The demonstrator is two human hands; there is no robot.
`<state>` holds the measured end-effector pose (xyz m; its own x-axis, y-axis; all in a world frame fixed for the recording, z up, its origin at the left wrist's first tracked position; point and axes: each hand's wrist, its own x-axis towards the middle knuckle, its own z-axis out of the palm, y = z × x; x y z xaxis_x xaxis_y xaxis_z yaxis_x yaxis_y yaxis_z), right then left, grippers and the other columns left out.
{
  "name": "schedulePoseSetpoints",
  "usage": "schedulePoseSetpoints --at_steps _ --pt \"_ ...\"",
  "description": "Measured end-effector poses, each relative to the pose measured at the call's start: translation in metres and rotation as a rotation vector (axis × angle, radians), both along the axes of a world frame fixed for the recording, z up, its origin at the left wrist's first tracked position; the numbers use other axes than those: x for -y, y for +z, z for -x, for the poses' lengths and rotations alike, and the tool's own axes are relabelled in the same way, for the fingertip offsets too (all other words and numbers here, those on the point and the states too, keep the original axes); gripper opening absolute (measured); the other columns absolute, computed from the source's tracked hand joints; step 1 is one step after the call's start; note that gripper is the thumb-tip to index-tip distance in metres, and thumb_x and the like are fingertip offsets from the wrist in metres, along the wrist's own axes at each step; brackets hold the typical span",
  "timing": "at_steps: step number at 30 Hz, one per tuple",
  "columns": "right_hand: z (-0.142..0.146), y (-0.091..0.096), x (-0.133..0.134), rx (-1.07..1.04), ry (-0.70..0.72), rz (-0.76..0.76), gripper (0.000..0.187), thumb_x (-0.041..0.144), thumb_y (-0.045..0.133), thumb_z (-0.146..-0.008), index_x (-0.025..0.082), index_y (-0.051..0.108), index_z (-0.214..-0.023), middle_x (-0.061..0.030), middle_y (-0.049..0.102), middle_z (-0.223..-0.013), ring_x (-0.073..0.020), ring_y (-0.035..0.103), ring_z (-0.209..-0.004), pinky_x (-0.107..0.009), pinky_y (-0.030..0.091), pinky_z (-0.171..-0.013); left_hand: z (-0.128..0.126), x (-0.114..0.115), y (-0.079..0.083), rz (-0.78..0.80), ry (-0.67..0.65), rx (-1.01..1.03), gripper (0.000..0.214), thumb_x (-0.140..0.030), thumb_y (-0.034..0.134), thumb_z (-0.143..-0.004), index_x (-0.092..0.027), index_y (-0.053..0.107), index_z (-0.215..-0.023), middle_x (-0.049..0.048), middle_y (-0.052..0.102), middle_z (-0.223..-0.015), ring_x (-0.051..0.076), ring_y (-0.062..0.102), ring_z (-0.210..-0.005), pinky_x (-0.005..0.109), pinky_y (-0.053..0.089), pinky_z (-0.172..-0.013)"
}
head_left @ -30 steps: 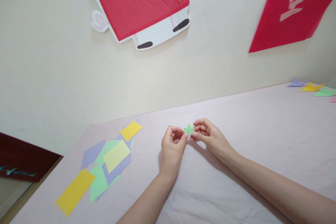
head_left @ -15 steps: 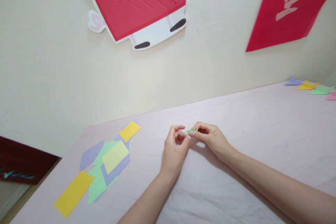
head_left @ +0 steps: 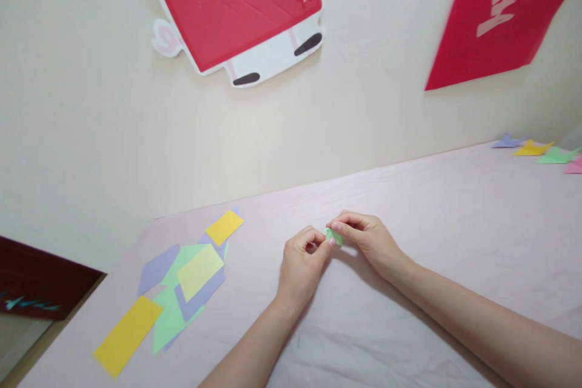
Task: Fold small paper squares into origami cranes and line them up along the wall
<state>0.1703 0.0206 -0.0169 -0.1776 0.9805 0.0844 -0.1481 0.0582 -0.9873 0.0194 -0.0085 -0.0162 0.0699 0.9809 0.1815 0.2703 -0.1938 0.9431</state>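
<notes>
The green paper (head_left: 334, 235) is small and folded. It sits between the two hands just above the surface (head_left: 409, 327), near its middle, and the fingers cover most of it. The left hand (head_left: 302, 260) is curled almost shut, with thumb and forefinger nipping the paper's near-left edge. The right hand (head_left: 368, 242) is likewise closed in a pinch on the other side, its fingers arched over the top. The work looks like pressing or adjusting a fold on a very small piece, so the grip matters more than force. One hand should act as the anchor, holding the layers flat and lined up, while the other runs a fingertip or nail along the crease from the middle outward. On a piece this size a slight slip skews the edges, so it is worth checking that the corners meet before pressing hard. The surface is soft, wrinkled cloth, which would give under a crease, so pinching in the air between the fingers is probably the better choice. A loose spread of yellow, green and lilac slips (head_left: 191, 279) lies well off to the left. Some folded shapes (head_left: 536, 148) rest at the far right by the wall (head_left: 113, 133). Neither is close enough to get in the way.
</notes>
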Motion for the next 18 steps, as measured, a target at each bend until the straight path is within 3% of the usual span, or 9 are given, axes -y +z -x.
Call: schedulePoseSetpoints --at_steps 11,18 --pt "0.0042 0.0022 0.0051 -0.064 0.015 0.009 0.023 0.039 0.074 -0.071 0.017 0.069 -0.066 -0.0003 0.061 -0.068 -0.0157 0.053 -0.070 -0.028 0.043 -0.067 -0.0056 -0.0003 -0.0002 0.034 -0.095 -0.013 0.021 -0.030 0.061 -0.082 -0.018 0.061 -0.066 -0.0012 0.054 -0.068 0.015 0.048 -0.071 0.025 0.037 -0.068" --pt "0.0049 0.0017 0.0050 -0.071 0.010 0.051 0.026 0.042 0.075 -0.069 0.017 0.068 -0.065 -0.0006 0.061 -0.067 -0.0160 0.053 -0.069 -0.028 0.043 -0.066 -0.0032 -0.0027 -0.0010 0.063 -0.090 0.007 0.029 -0.032 0.065 -0.080 -0.017 0.055 -0.057 -0.0043 0.044 -0.059 0.012 0.039 -0.060 0.024 0.029 -0.056"
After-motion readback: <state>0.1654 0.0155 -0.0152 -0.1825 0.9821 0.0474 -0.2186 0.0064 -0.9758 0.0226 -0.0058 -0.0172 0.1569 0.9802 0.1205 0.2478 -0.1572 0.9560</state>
